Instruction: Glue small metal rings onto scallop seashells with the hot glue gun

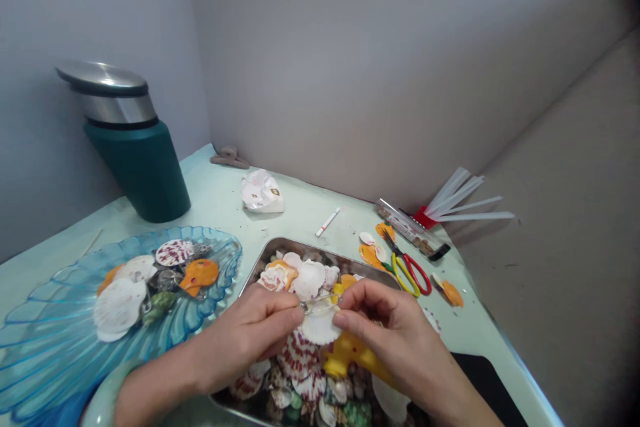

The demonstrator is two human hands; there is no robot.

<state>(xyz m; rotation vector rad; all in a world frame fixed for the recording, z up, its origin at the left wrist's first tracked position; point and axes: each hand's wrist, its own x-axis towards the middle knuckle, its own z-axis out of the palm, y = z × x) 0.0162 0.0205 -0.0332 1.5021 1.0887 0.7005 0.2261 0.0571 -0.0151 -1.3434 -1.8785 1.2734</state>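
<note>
My left hand (270,320) is closed in a pinch on a thin, pale strand (320,299) with a small silvery piece near the fingertips. At its other end my right hand (373,312) also pinches the strand, so it spans the short gap between both hands. Just below it is a white scallop shell (321,327); whether a hand touches the shell, I cannot tell. Both hands are over a metal tray (280,240) full of shells. A yellow glue gun (345,355) lies on the shells, partly hidden by my right hand.
On the left a blue shell-shaped dish (45,320) holds several shells, with a green tumbler (145,167) behind it. Red-and-yellow scissors (413,273) lie right of the tray near orange shell pieces (371,255). White glue sticks (460,197) and a crumpled wrapper (261,192) are farther back.
</note>
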